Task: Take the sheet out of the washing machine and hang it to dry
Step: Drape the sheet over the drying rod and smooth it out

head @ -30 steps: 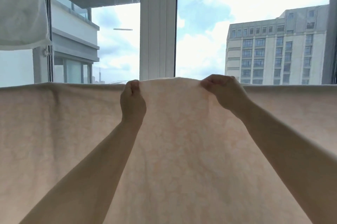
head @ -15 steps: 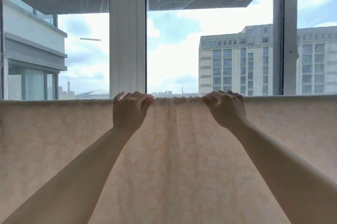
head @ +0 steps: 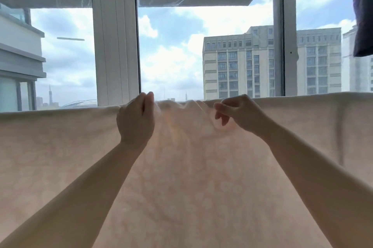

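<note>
The sheet [head: 181, 177] hung draped across the window, its top fold bunched between the hands. The left hand [head: 136, 120] had shifted its pinch along the edge; the right hand [head: 238, 115] had loosened toward three o'clock, fingers half-curled, spreading wrinkles; hanging nearly done.
</note>
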